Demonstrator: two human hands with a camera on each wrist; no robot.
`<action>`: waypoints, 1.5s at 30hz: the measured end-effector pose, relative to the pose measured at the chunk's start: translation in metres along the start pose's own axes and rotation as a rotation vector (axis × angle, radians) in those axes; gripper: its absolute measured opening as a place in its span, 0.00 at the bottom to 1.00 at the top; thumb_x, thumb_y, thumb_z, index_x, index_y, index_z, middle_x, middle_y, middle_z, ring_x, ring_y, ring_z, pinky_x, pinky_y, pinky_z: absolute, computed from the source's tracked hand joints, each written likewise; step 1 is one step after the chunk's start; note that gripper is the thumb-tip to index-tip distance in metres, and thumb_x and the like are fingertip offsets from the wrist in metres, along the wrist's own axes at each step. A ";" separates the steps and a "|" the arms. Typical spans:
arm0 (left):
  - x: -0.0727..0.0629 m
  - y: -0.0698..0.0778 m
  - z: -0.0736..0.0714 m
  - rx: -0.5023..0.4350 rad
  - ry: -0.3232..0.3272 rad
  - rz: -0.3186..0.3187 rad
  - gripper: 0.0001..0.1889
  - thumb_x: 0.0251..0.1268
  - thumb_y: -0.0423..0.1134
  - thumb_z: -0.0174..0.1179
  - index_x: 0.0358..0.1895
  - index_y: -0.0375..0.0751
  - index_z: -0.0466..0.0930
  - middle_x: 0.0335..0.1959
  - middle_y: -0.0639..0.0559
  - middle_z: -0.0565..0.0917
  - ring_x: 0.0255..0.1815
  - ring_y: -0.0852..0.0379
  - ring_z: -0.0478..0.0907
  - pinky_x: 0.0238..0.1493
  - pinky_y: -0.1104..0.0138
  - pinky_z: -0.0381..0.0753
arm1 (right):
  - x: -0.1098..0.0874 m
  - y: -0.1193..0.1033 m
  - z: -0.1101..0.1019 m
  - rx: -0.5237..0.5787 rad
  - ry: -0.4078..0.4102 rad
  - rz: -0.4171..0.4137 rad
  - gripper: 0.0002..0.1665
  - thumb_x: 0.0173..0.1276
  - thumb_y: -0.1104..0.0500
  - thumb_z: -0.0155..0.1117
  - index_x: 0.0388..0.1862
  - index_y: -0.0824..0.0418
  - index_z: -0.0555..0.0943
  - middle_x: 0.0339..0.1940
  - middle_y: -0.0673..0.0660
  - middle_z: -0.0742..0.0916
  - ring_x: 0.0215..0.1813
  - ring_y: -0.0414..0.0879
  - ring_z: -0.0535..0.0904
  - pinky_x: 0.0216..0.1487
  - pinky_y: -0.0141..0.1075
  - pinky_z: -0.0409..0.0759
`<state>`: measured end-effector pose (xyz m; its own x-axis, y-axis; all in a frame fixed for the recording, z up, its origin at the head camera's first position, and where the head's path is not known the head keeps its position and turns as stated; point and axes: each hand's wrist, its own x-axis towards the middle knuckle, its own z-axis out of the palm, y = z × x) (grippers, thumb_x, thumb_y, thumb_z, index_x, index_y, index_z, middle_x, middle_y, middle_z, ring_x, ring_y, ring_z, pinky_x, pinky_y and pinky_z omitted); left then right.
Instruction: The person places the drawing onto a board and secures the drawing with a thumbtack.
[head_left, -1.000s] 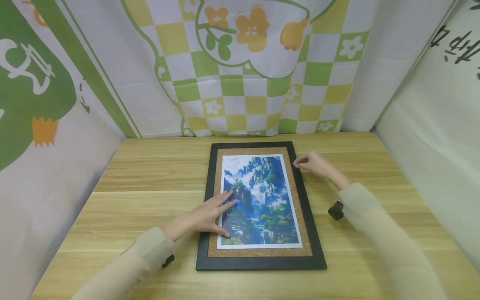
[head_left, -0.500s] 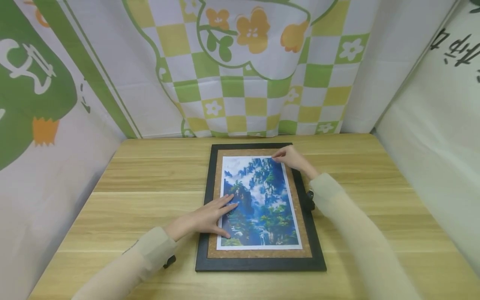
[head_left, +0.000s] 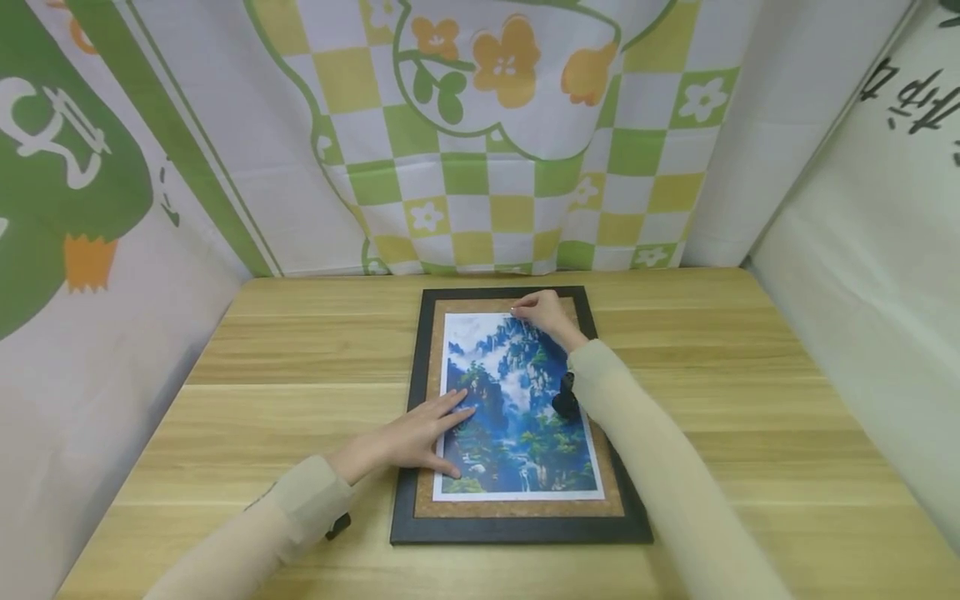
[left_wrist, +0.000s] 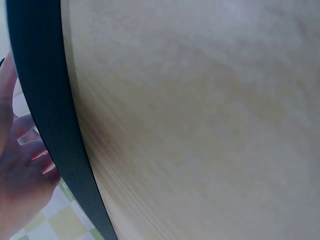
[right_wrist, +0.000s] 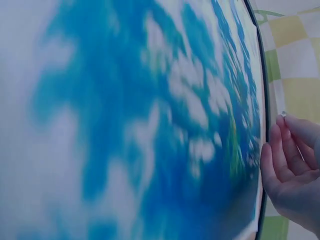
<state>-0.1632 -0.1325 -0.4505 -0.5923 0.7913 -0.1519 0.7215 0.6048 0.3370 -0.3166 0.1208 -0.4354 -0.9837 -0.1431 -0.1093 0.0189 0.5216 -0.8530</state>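
Observation:
A landscape print (head_left: pixel 495 433) of blue mountains and waterfalls lies on a cork board (head_left: pixel 517 508) with a black frame (head_left: pixel 517 530). My left hand (head_left: pixel 416 433) rests with spread fingers across the print's lower left edge. At the print's top edge, right of its middle, my right hand (head_left: pixel 543 315) pinches a small clear push pin (right_wrist: pixel 283 114) between thumb and index finger. Only the pin's tip end shows past the fingertips. The right wrist view has the print (right_wrist: pixel 150 125) blurred and close; in the left wrist view the frame's dark side (left_wrist: pixel 55 110) partly hides the left hand (left_wrist: pixel 25 175).
The framed board lies on a light wooden table (head_left: pixel 285 400). A green, yellow and white checked curtain (head_left: pixel 487 183) hangs behind the table. White printed cloth walls stand on the left (head_left: pixel 187 292) and right (head_left: pixel 862 250). Each wrist wears a small black camera (head_left: pixel 566 398).
My right hand has moved left with the push pin, from beyond the frame's right side to the print's top edge. The left hand stays in place on the print.

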 end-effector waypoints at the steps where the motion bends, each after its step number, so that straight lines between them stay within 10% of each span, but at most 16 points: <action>1: 0.000 0.000 0.000 -0.001 0.001 0.000 0.48 0.46 0.64 0.57 0.68 0.41 0.49 0.70 0.40 0.42 0.69 0.44 0.40 0.65 0.52 0.48 | 0.001 0.000 0.003 0.007 0.011 0.002 0.13 0.62 0.60 0.58 0.42 0.67 0.81 0.40 0.63 0.83 0.41 0.50 0.78 0.41 0.38 0.76; 24: -0.001 0.000 0.001 0.014 0.022 0.011 0.49 0.46 0.64 0.57 0.68 0.40 0.50 0.70 0.39 0.43 0.69 0.43 0.41 0.65 0.52 0.49 | 0.014 0.003 0.032 -0.008 0.087 -0.010 0.10 0.62 0.63 0.57 0.38 0.66 0.83 0.41 0.62 0.83 0.45 0.52 0.77 0.48 0.41 0.74; 31: -0.001 0.000 0.001 0.008 0.022 0.009 0.48 0.46 0.64 0.57 0.68 0.40 0.50 0.70 0.39 0.42 0.69 0.44 0.40 0.65 0.52 0.48 | 0.073 0.059 0.046 -0.009 0.080 -0.019 0.13 0.58 0.54 0.63 0.34 0.62 0.84 0.36 0.58 0.84 0.39 0.49 0.79 0.39 0.39 0.76; 38: 0.000 0.000 0.001 -0.003 0.020 0.012 0.48 0.46 0.63 0.58 0.68 0.40 0.50 0.70 0.39 0.43 0.69 0.43 0.40 0.65 0.52 0.48 | 0.027 0.007 0.033 -0.089 0.088 0.021 0.11 0.63 0.64 0.56 0.39 0.70 0.81 0.40 0.64 0.83 0.44 0.54 0.77 0.47 0.42 0.75; 45: -0.001 0.000 0.002 0.005 0.017 0.010 0.48 0.47 0.64 0.57 0.68 0.40 0.50 0.70 0.39 0.42 0.69 0.43 0.41 0.65 0.52 0.48 | 0.018 0.002 0.030 -0.090 0.073 0.000 0.12 0.64 0.64 0.55 0.40 0.70 0.81 0.41 0.64 0.83 0.45 0.54 0.77 0.47 0.42 0.75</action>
<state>-0.1624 -0.1333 -0.4521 -0.5911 0.7956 -0.1326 0.7291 0.5973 0.3341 -0.3287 0.0939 -0.4543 -0.9941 -0.0834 -0.0687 0.0056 0.5954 -0.8034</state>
